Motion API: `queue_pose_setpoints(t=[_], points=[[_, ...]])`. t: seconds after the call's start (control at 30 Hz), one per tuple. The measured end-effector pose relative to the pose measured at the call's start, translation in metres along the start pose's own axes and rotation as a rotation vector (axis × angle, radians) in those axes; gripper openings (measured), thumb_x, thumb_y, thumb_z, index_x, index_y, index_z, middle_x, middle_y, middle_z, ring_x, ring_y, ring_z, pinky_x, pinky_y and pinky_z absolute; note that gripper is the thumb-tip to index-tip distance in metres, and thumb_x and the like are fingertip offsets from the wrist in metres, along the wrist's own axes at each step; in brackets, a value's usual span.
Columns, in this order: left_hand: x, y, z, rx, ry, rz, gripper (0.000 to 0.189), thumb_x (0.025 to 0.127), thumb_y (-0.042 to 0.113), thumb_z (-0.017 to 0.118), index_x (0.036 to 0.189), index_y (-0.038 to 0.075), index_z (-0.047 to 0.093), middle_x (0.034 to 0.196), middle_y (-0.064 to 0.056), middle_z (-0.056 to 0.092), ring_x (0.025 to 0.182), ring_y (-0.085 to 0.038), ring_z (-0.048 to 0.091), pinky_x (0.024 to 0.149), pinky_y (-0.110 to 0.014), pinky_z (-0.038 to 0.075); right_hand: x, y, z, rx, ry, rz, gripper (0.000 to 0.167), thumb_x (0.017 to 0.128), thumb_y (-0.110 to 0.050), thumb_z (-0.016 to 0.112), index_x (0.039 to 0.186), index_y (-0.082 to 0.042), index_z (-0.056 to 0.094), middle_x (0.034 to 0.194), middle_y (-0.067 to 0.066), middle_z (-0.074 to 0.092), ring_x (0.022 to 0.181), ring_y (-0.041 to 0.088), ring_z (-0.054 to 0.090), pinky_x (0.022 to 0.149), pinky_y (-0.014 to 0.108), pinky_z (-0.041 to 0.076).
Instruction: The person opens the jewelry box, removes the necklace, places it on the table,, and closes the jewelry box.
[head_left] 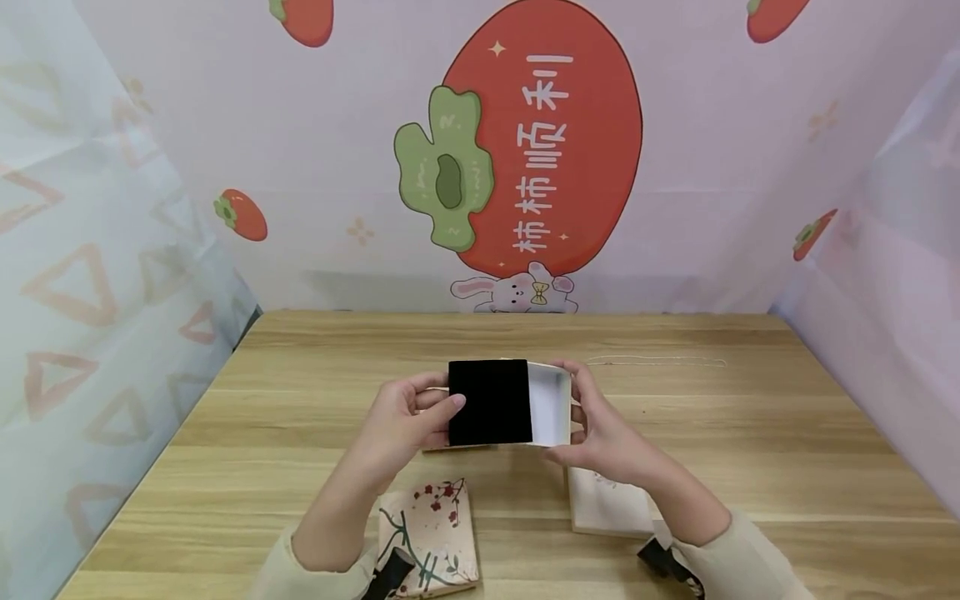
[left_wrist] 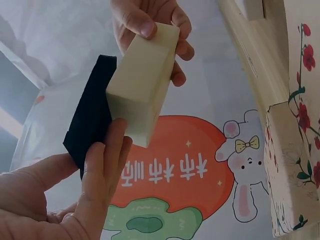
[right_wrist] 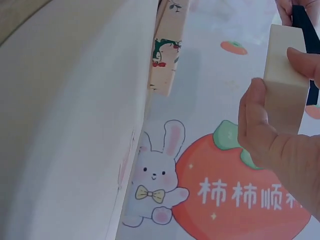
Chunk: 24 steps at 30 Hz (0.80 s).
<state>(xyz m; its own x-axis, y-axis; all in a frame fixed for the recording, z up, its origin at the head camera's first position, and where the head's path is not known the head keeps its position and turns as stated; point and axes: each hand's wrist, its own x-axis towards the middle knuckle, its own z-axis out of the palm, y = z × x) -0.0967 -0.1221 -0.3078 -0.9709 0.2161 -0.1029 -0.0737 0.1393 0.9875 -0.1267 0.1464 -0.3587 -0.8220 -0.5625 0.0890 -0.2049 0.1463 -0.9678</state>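
Note:
Between thumb and fingers my left hand (head_left: pixel 408 418) pinches a square black pad (head_left: pixel 489 402), which looks like a box insert. My right hand (head_left: pixel 611 437) grips a small cream box (head_left: pixel 551 404) by its outer walls, white inside. The pad covers the left part of the box's open side. From the left wrist view, the black pad (left_wrist: pixel 92 107) stands tilted against the box's (left_wrist: pixel 145 75) open face. Both things are held up above the table. What lies in the box behind the pad is hidden.
A flower-printed box piece (head_left: pixel 431 533) lies near the left forearm on the wooden table (head_left: pixel 315 467). Below the right hand is a pale box piece (head_left: pixel 611 507). A thin chain (head_left: pixel 660 361) stretches along the back right. Printed cloth (head_left: pixel 337 150) hangs behind the table.

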Motion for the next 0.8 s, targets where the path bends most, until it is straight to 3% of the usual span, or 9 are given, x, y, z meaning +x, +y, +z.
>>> queue_pose_setpoints(t=[0.17, 0.33, 0.47, 0.63, 0.8], points=[[0.0003, 0.0001, 0.0034, 0.033, 0.006, -0.002, 0.038, 0.098, 0.012, 0.060, 0.133, -0.004, 0.056, 0.120, -0.021, 0.070, 0.107, -0.024, 0.069, 0.085, -0.039, 0.060, 0.0020, 0.0001, 0.0025, 0.079, -0.025, -0.002, 0.091, 0.086, 0.002, 0.073, 0.151, -0.021, 0.012, 0.142, 0.021, 0.034, 0.120, 0.038, 0.051, 0.085, 0.035, 0.058], [-0.0014, 0.0003, 0.0064, 0.059, 0.033, -0.001, 0.043, 0.098, 0.012, 0.061, 0.135, -0.008, 0.052, 0.116, -0.021, 0.071, 0.108, -0.026, 0.069, 0.084, -0.041, 0.060, 0.0008, 0.0012, -0.0004, 0.139, -0.041, 0.028, 0.062, 0.106, -0.017, 0.046, 0.155, -0.029, 0.011, 0.150, 0.018, 0.031, 0.122, 0.032, 0.051, 0.092, 0.039, 0.056], [-0.0027, 0.0011, 0.0082, 0.069, 0.041, 0.000, 0.047, 0.098, 0.012, 0.061, 0.138, -0.010, 0.048, 0.118, -0.022, 0.070, 0.111, -0.030, 0.068, 0.085, -0.042, 0.060, 0.0013, 0.0002, -0.0020, 0.235, -0.026, 0.056, 0.061, 0.109, -0.023, 0.038, 0.160, -0.030, 0.006, 0.156, 0.017, 0.025, 0.121, 0.026, 0.052, 0.094, 0.038, 0.055], [-0.0008, 0.0026, 0.0076, 0.081, 0.041, -0.003, 0.045, 0.098, 0.011, 0.060, 0.138, -0.008, 0.049, 0.121, -0.022, 0.069, 0.105, -0.027, 0.070, 0.081, -0.039, 0.061, 0.0047, -0.0009, -0.0036, 0.387, 0.023, 0.115, 0.064, 0.107, -0.019, 0.043, 0.160, -0.013, 0.008, 0.153, 0.013, 0.031, 0.115, 0.016, 0.058, 0.090, 0.032, 0.057], [0.0049, 0.0054, 0.0059, 0.073, 0.040, -0.021, 0.043, 0.097, 0.011, 0.062, 0.137, -0.001, 0.054, 0.120, -0.019, 0.070, 0.094, -0.024, 0.073, 0.079, -0.037, 0.061, 0.0085, -0.0012, -0.0072, 0.546, 0.032, 0.158, 0.063, 0.106, -0.014, 0.046, 0.153, 0.007, 0.010, 0.134, 0.003, 0.053, 0.109, 0.011, 0.064, 0.091, 0.029, 0.057]])
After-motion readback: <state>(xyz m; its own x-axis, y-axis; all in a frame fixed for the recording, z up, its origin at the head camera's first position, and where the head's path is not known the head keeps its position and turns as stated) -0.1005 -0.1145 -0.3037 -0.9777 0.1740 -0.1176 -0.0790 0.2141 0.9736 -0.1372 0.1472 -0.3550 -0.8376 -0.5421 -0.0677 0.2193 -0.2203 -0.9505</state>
